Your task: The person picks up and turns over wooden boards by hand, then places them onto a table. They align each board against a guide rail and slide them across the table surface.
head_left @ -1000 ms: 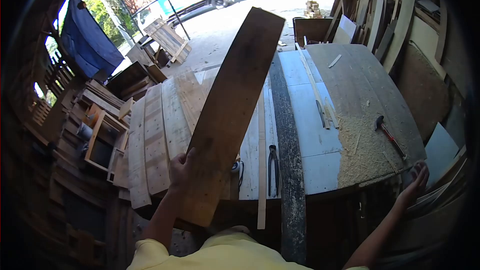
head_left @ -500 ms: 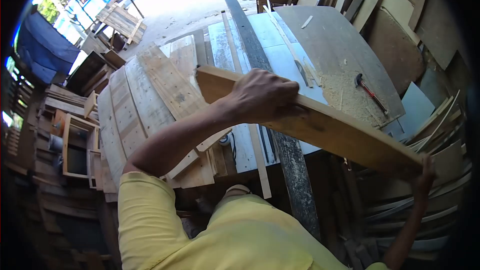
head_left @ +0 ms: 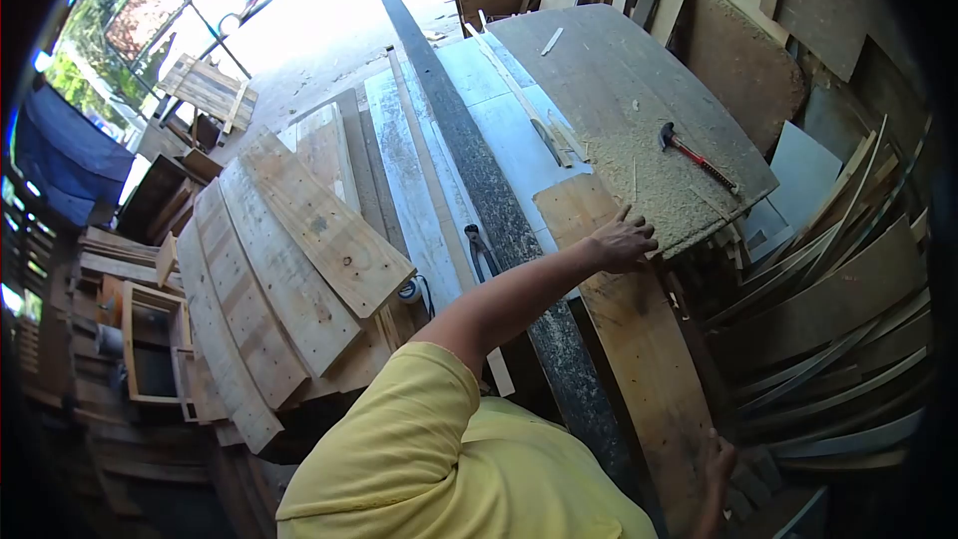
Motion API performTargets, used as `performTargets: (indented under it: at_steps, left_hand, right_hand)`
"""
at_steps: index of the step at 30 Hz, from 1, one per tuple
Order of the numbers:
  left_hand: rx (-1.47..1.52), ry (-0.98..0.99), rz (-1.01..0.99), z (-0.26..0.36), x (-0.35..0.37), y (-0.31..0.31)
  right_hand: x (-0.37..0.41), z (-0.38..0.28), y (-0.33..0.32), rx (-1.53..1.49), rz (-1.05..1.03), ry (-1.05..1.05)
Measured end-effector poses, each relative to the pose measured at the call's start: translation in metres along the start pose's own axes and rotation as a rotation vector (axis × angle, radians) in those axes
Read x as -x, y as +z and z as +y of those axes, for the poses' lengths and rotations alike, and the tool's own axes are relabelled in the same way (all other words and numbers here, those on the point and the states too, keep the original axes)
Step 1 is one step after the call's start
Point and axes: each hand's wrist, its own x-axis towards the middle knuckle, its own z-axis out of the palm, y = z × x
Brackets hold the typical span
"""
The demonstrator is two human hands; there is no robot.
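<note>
A wide wooden board [head_left: 644, 339] lies flat along the right of the dark beam [head_left: 479, 165], its far end on the workbench. My left hand [head_left: 623, 242] rests on the board's upper face near that end, fingers stretched out. At the board's right edge, closer to my body, my right hand [head_left: 716, 459] is closed around the edge; its fingers are partly hidden. A hammer [head_left: 699, 158] with a red and black handle lies among sawdust beyond my left hand. Left of the beam are dark-handled pincers [head_left: 481, 252].
Several nailed planks [head_left: 289, 240] are stacked on the left. A curved brown panel [head_left: 599, 60] covers the bench's right side, with sawdust on it. Thin offcuts and strips [head_left: 838, 339] crowd the right. A wooden frame [head_left: 155, 339] stands at far left.
The board has gone from raised and slanted across the bench to lying flat, pointing away from me. My left hand has loosened its grip and lies on top; my right hand moved lower and leftward.
</note>
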Motion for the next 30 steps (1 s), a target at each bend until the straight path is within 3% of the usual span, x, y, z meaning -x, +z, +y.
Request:
performTargets:
  at_steps: [1,3,5,7,9,11,15,20,22,26,29,30]
  left_hand:
    - [-0.002,0.005,-0.011,-0.001,0.01,-0.001]
    - [0.122,-0.172,0.044,-0.005,0.04,-0.007]
    - [0.133,-0.376,-0.335,-0.02,0.085,-0.048]
    - [0.138,-0.554,-0.446,-0.048,0.155,-0.067]
    - [0.069,-0.737,-0.799,-0.062,0.218,-0.097]
    - [-0.022,-0.85,-0.729,-0.054,0.28,-0.113]
    - [-0.105,-0.955,-0.636,-0.036,0.328,-0.13]
    - [-0.082,-0.922,-0.42,-0.033,0.346,-0.131]
    - [-0.072,-0.959,-0.437,-0.032,0.342,-0.139]
    - [-0.106,-1.0,-0.434,-0.037,0.338,-0.141]
    - [-0.081,-0.972,-0.267,-0.035,0.306,-0.14]
    - [0.05,-0.96,-0.121,-0.043,0.296,-0.127]
  right_hand:
    - [0.001,0.01,0.014,-0.029,-0.03,0.033]
    - [0.004,0.005,0.027,-0.028,-0.085,0.076]
    - [-0.002,0.003,0.037,-0.025,-0.139,0.106]
    - [-0.006,0.009,0.049,-0.057,-0.151,0.101]
    - [-0.011,-0.016,0.042,-0.016,-0.149,0.082]
    - [-0.016,-0.021,0.044,0.034,-0.151,0.059]
    - [-0.026,-0.024,0.071,0.028,-0.149,-0.083]
    - [-0.035,-0.038,0.084,0.017,-0.168,-0.122]
    - [-0.035,-0.014,0.105,0.052,-0.025,-0.306]
    - [-0.038,-0.026,0.086,-0.047,-0.151,-0.184]
    - [-0.034,-0.032,0.066,-0.179,-0.279,-0.113]
    - [-0.03,-0.033,0.057,-0.201,-0.352,-0.052]
